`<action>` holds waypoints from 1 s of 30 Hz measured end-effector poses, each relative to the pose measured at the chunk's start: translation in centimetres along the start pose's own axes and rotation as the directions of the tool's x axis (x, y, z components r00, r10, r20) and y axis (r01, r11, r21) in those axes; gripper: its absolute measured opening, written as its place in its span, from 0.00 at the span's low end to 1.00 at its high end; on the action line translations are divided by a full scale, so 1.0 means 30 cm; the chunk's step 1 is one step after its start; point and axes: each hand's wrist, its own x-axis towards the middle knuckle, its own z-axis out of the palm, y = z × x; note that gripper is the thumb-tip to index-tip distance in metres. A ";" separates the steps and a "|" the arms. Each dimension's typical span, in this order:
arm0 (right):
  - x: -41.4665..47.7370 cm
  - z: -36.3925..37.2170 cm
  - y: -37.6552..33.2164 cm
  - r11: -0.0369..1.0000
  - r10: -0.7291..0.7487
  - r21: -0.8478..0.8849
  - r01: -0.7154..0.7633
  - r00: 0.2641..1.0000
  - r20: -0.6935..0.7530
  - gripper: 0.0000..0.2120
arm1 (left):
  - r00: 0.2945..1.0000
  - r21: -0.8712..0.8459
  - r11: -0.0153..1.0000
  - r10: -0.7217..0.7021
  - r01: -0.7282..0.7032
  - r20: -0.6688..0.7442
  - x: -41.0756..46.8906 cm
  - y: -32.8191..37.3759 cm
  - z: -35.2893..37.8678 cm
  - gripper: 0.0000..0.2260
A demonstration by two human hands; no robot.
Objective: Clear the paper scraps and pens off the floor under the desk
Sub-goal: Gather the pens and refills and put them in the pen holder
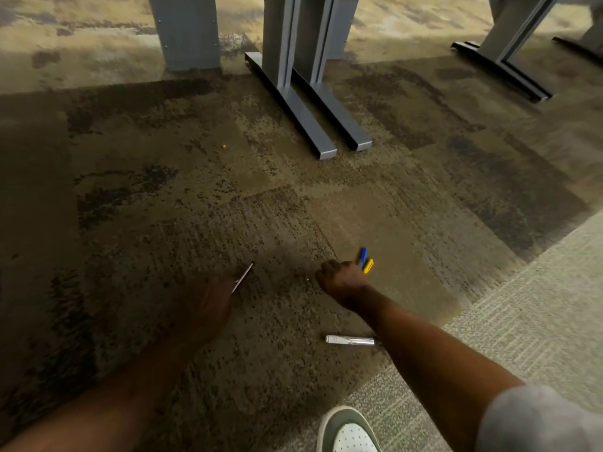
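Observation:
My right hand (342,278) is closed low over the carpet, holding a blue pen (362,256) and a yellow pen (368,265) whose ends stick out past my knuckles. In my left hand (208,301), which is in shadow, is a thin dark pen (243,277) with its tip pointing up and right. A white marker (352,339) lies flat on the carpet below my right wrist, partly hidden by my forearm. A tiny white scrap (308,280) sits just left of my right hand.
Grey metal desk legs with long flat feet (313,125) stand ahead, another desk foot (502,70) at the far right. A small orange speck (224,146) lies on the mottled brown carpet. My shoe (349,432) rests on paler carpet at the bottom.

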 end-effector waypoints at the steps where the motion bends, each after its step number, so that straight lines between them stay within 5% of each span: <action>1: -0.026 0.017 0.028 1.000 0.017 -0.024 -0.017 1.000 0.002 0.09 | 1.000 -0.008 1.000 0.013 -0.013 -0.008 0.001 0.000 0.012 0.08; 9: -0.150 0.086 0.132 0.987 0.089 -0.148 -0.058 0.974 0.210 0.04 | 0.996 -0.160 0.987 0.006 0.007 0.085 0.025 -0.006 0.118 0.14; 13: -0.146 0.112 0.115 0.978 0.078 -0.207 -0.016 0.952 0.296 0.13 | 0.996 -0.171 0.984 -0.026 0.040 0.083 0.022 -0.007 0.113 0.20; 15: -0.144 0.089 0.110 0.961 0.068 -0.275 0.023 0.947 0.315 0.07 | 0.995 -0.171 0.983 -0.051 0.065 0.084 0.021 -0.002 0.100 0.20; 17: -0.143 0.088 0.114 0.938 0.008 -0.335 0.087 0.962 0.274 0.02 | 0.990 -0.140 0.985 -0.087 0.101 0.108 0.024 0.008 0.083 0.15; 21: -0.144 0.107 0.122 0.917 -0.075 -0.367 0.157 0.971 0.226 0.11 | 0.980 -0.053 0.989 -0.131 0.140 0.149 0.030 0.045 0.066 0.11; 30: -0.090 0.067 0.035 0.930 -0.143 -0.327 0.167 0.985 0.098 0.03 | 0.982 0.109 0.986 -0.138 0.125 0.130 0.007 0.082 0.080 0.09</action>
